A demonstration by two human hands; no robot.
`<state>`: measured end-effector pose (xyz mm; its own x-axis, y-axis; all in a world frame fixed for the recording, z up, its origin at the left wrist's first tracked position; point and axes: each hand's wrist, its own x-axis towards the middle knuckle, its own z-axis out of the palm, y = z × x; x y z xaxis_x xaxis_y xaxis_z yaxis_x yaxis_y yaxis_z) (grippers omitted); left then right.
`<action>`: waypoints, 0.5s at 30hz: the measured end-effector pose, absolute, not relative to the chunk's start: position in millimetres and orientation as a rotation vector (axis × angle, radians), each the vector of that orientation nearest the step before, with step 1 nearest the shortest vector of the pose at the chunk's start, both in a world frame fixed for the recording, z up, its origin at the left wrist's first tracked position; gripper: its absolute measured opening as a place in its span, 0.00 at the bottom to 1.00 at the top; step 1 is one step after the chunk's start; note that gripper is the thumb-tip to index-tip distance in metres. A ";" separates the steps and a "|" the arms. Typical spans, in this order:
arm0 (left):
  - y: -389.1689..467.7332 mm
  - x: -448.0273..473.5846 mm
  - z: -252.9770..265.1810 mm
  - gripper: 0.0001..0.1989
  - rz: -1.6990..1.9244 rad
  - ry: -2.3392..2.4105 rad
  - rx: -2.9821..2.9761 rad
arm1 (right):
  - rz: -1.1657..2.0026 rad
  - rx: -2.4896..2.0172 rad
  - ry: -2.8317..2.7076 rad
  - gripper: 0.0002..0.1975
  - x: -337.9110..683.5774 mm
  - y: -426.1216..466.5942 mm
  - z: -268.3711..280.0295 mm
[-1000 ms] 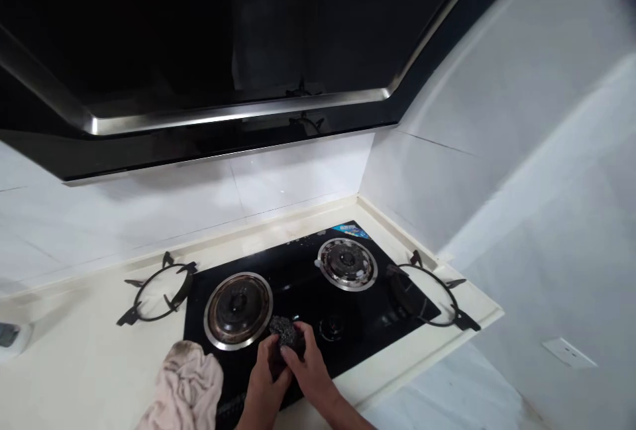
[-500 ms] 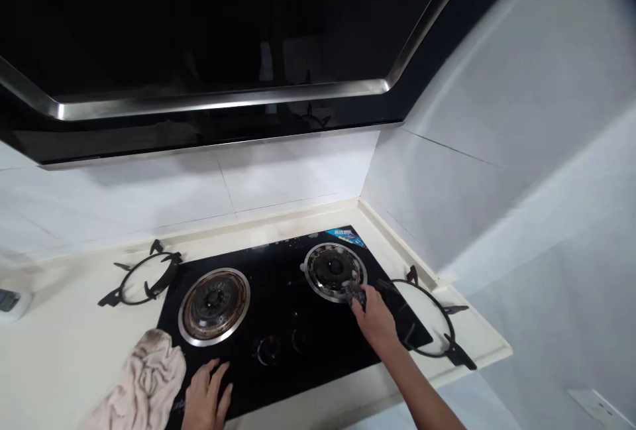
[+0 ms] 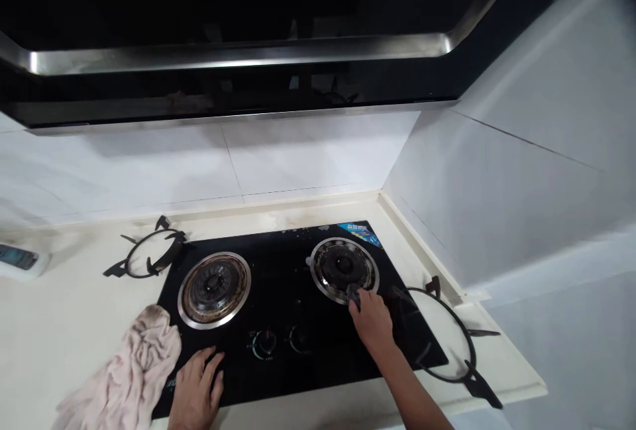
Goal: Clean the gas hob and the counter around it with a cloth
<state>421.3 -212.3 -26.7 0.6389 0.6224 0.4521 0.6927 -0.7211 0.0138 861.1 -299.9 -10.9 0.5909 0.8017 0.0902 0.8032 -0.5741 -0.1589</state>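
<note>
My right hand [image 3: 370, 316] is closed round a dark scouring pad [image 3: 353, 293], pressing it to the front rim of the right burner [image 3: 344, 267]. Its fingers hide part of the pad. My left hand [image 3: 197, 380] rests with fingers spread on the front left of the black gas hob [image 3: 278, 297], holding nothing. Close beside it lies a crumpled pink cloth [image 3: 130, 367], partly over the hob's edge. Brown stains mark the left burner [image 3: 213, 289], which has no pan support on it. Two control knobs [image 3: 264, 342] sit between the hands.
One black pan support [image 3: 144, 275] lies on the counter left of the hob; another [image 3: 470, 337] straddles the hob's right edge. A white bottle [image 3: 22, 262] lies at the far left. The range hood [image 3: 238, 55] hangs low above, and a wall [image 3: 497, 198] bounds the right.
The camera view has shifted, so the hood sits higher in the picture. My right hand still holds the pad at the burner's front rim, with less foam showing. My left hand stays on the hob.
</note>
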 end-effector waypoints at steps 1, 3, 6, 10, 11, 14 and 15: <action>-213.3 421.7 -25.5 0.13 -0.646 -1.093 -2.701 | -0.018 -2.611 -1.378 0.12 859.0 -302.6 -11.3; -214.6 422.1 -24.2 0.13 -0.646 -1.100 -2.700 | -0.082 -2.600 -1.372 0.13 858.4 -305.5 -10.4; -215.3 423.0 -23.6 0.13 -0.652 -1.110 -2.685 | -0.197 -2.614 -1.306 0.14 862.2 -306.7 -7.0; -216.0 425.5 -22.1 0.13 -0.646 -1.122 -2.682 | -0.152 -2.590 -1.459 0.11 858.3 -308.2 -4.0; -216.4 426.1 -21.5 0.13 -0.645 -1.128 -2.684 | -0.133 -2.591 -1.496 0.10 854.9 -307.5 -3.0; -217.6 427.0 -20.4 0.13 -0.643 -1.149 -2.692 | -0.079 -2.598 -1.575 0.07 841.9 -296.3 2.2; -217.9 427.0 -20.3 0.13 -0.644 -1.152 -2.695 | -0.060 -2.597 -1.596 0.06 836.8 -288.9 4.8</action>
